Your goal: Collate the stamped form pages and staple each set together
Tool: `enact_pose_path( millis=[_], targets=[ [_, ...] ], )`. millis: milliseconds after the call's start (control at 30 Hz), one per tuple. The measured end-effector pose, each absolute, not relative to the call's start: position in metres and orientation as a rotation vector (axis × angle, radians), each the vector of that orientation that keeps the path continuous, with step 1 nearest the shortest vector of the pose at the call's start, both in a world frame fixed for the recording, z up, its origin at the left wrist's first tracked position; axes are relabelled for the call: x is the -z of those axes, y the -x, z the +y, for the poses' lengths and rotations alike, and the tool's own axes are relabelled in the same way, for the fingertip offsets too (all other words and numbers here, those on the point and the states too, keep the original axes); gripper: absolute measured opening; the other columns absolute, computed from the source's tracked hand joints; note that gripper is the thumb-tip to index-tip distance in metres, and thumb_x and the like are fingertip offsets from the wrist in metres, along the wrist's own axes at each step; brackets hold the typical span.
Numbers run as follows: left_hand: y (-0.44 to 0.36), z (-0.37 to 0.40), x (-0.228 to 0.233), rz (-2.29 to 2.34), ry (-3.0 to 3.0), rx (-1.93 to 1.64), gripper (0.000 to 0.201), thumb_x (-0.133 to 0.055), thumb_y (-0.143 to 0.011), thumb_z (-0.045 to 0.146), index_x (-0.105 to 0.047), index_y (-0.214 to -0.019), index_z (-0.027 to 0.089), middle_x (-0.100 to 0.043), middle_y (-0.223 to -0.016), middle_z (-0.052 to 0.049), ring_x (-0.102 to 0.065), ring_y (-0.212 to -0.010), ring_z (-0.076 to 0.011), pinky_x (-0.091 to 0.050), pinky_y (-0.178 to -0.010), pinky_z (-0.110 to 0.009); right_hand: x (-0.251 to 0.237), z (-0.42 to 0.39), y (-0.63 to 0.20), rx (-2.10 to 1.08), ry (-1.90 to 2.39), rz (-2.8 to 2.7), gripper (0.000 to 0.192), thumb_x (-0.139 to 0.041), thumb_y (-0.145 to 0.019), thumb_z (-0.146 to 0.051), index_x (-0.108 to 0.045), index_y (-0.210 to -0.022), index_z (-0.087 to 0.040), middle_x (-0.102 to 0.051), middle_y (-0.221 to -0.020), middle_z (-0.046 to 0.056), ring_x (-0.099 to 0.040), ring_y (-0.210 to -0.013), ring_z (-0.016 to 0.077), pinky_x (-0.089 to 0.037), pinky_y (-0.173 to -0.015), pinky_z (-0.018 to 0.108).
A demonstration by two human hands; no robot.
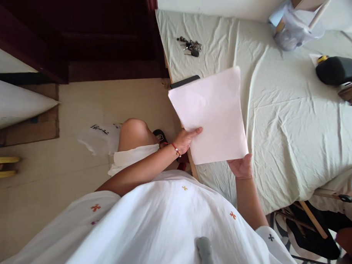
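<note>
A stack of white paper (217,114) is held up over the near left edge of the cloth-covered table. My left hand (187,140) grips its left side, thumb lying on top and the fingers hidden underneath. At the lower right corner, my right hand (242,165) holds the stack from below, its thumb at the edge and the other fingers partly covered. A dark flat object (185,81) shows just past the paper's upper left edge; most of it is hidden.
A bunch of keys (192,46) lies on the pale green tablecloth (280,124). Farther right are a clear plastic container (296,30) and a black rounded object (338,70). On the floor at left sit a white sack (18,103) and a crumpled plastic bag (97,139).
</note>
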State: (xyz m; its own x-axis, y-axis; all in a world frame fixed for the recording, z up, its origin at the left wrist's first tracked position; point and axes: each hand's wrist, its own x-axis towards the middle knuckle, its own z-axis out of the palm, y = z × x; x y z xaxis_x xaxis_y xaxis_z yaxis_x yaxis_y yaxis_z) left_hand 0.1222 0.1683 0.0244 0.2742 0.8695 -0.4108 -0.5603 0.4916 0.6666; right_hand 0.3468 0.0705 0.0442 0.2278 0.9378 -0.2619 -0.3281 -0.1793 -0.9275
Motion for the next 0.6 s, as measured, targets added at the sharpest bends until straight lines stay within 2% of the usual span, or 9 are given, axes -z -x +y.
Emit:
enact_pose_path(
  millis=[33, 100, 167, 267, 400, 500, 600],
  targets=[
    [-0.124, 0.167, -0.023, 0.837, -0.421, -1.017, 0.068, -0.098, -0.048, 0.045, -0.074, -0.105, 0.017, -0.077, -0.119, -0.012, -0.068, -0.119, -0.0296, -0.052, -0.107, -0.045, -0.043, 0.066, -0.337, -1.307, 1.209, -0.669, 0.086, -0.075, -0.061, -0.083, -0.065, -0.131, -0.035, -0.065, -0.141, 0.004, -0.056, -0.137, 0.0290, -0.051, -0.108, 0.052],
    [-0.128, 0.163, -0.020, 0.858, -0.448, -1.035, 0.070, -0.097, -0.050, 0.049, -0.073, -0.107, 0.017, -0.075, -0.124, -0.012, -0.065, -0.125, -0.0296, -0.050, -0.110, -0.045, -0.039, 0.060, -0.319, -1.305, 1.168, -0.646, 0.084, -0.075, -0.059, -0.084, -0.066, -0.128, -0.036, -0.065, -0.142, 0.004, -0.052, -0.141, 0.0280, -0.048, -0.112, 0.052],
    [-0.132, 0.159, -0.017, 0.885, -0.509, -1.061, 0.070, -0.094, -0.054, 0.054, -0.072, -0.110, 0.017, -0.074, -0.126, -0.012, -0.063, -0.127, -0.0291, -0.049, -0.112, -0.044, -0.033, 0.058, -0.304, -1.282, 1.189, -0.597, 0.077, -0.079, -0.062, -0.077, -0.068, -0.125, -0.035, -0.068, -0.137, 0.005, -0.055, -0.138, 0.0273, -0.047, -0.113, 0.050],
    [-0.135, 0.154, -0.011, 0.872, -0.623, -1.085, 0.068, -0.090, -0.061, 0.057, -0.070, -0.113, 0.019, -0.074, -0.123, -0.011, -0.062, -0.128, -0.0286, -0.048, -0.113, -0.046, -0.030, 0.063, -0.291, -1.183, 1.282, -0.517, 0.069, -0.085, -0.069, -0.056, -0.065, -0.129, -0.031, -0.070, -0.131, 0.007, -0.061, -0.130, 0.0259, -0.048, -0.113, 0.049],
    [-0.119, 0.169, -0.009, 0.870, -0.768, -1.067, 0.063, -0.080, -0.070, 0.067, -0.067, -0.107, 0.019, -0.073, -0.115, -0.012, -0.063, -0.120, -0.0300, -0.051, -0.105, -0.050, -0.039, 0.070, -0.307, -0.936, 1.393, -0.578, 0.064, -0.087, -0.071, -0.040, -0.064, -0.130, -0.027, -0.070, -0.131, 0.006, -0.062, -0.127, 0.0230, -0.046, -0.115, 0.046],
    [-0.089, 0.197, -0.017, 0.928, -0.954, -1.126, 0.067, -0.081, -0.065, 0.071, -0.065, -0.106, 0.021, -0.071, -0.111, -0.010, -0.062, -0.118, -0.0287, -0.052, -0.098, -0.044, -0.047, 0.066, -0.342, -0.798, 1.454, -0.723, 0.062, -0.089, -0.069, -0.039, -0.068, -0.125, -0.025, -0.072, -0.126, 0.005, -0.065, -0.122, 0.0230, -0.046, -0.116, 0.047],
    [-0.063, 0.223, -0.029, 0.905, -1.185, -1.149, 0.077, -0.091, -0.057, 0.056, -0.063, -0.122, 0.025, -0.068, -0.125, -0.009, -0.058, -0.128, -0.0262, -0.047, -0.102, -0.037, -0.048, 0.055, -0.379, -0.741, 1.520, -0.807, 0.056, -0.092, -0.065, -0.035, -0.072, -0.117, -0.027, -0.076, -0.118, 0.001, -0.068, -0.114, 0.0214, -0.049, -0.112, 0.045]
  ],
)
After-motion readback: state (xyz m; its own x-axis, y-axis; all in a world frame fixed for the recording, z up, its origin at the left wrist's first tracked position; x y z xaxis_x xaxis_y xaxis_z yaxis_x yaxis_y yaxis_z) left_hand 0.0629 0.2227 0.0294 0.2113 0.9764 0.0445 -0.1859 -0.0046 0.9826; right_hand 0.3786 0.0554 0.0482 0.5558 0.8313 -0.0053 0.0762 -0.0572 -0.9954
